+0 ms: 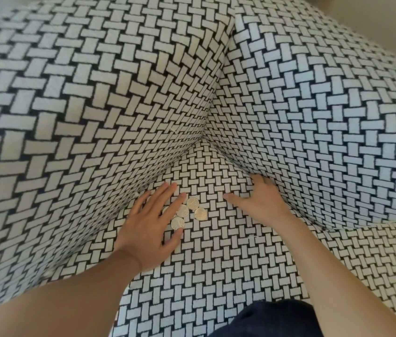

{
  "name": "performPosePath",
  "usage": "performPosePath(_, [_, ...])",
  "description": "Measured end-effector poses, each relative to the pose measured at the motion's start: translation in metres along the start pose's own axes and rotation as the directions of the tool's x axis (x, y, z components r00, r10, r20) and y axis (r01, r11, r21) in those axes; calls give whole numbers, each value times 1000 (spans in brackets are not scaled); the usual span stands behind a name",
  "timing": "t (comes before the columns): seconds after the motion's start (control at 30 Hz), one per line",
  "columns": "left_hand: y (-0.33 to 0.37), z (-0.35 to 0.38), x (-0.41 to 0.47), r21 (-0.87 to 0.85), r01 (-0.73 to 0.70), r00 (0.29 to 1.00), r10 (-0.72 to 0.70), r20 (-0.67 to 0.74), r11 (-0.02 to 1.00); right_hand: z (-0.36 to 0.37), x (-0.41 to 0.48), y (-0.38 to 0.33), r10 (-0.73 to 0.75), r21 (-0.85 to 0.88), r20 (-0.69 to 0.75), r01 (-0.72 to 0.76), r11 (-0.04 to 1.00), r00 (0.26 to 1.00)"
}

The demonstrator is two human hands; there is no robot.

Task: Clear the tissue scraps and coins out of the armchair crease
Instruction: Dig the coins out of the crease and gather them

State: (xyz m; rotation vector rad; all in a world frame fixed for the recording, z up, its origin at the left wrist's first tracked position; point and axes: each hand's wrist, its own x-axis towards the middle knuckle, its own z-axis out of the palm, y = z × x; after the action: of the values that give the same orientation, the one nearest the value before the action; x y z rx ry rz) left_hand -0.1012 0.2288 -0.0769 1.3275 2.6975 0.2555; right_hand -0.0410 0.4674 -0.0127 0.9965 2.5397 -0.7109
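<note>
Your left hand, fingers spread flat, partly covers the small round silver coins at lower centre; sweep them forward together. Your right hand buries its fingertips in the black-and-white woven armchair crease, so I cannot tell whether they pinch anything.

Armchair seat: black-and-white basket-weave fabric, same weave on two upright panels meeting at far corner.
Coins: about five silver-coloured pieces, clustered flat on seat near left crease, some touching.
Left hand: flat on seat, fingers straight, laid over part of cluster.
Right hand: on seat at right crease, thumb out on fabric, fingertips hidden in crease.
</note>
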Motion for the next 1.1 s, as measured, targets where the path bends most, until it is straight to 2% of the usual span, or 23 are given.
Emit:
performPosePath(0.13, [0, 0, 0, 7, 0, 1000, 0, 0, 1000, -2, -20, -3, -70, -57, 27, 72, 996, 997])
performPosePath(0.4, [1, -1, 0, 27, 10, 1000, -11, 4, 1000, 5, -71, -19, -263, -126, 246, 300, 945, 933])
performPosePath(0.47, [1, -1, 0, 28, 10, 1000, -10, 3, 1000, 4, -77, -23, -321, -71, 259, 349, 934, 911])
performPosePath(0.53, [2, -2, 0, 29, 12, 1000, -12, 3, 1000, 0, -81, -24, -352, 62, 202, 346, 936, 914])
performPosePath(0.6, [1, -2, 0, 29, 13, 1000, -13, 2, 999, -6, -77, -20, -307, 113, 57, 299, 947, 950])
performPosePath(0.7, [1, -2, 1, 26, 9, 1000, -9, 6, 1000, -14, -58, 4, -62, -42, -186, 55, 998, 981])
performPosePath(0.77, [1, -1, 1, 37, 11, 1000, -12, 13, 999, -17, -47, 24, 154, -106, -213, -179, 978, 965])
performPosePath(0.83, [1, -1, 0, 50, 16, 1000, -17, 17, 999, -14, -40, 40, 299, -111, -131, -314, 943, 945])
performPosePath(0.9, [1, -1, 0, 57, 15, 1000, -16, 20, 998, -9, -35, 49, 331, -115, -87, -340, 934, 940])
performPosePath(1.1, [1, -2, 0, 63, 12, 1000, -13, 21, 998, -2, -26, 59, 297, -114, -131, -311, 943, 946])
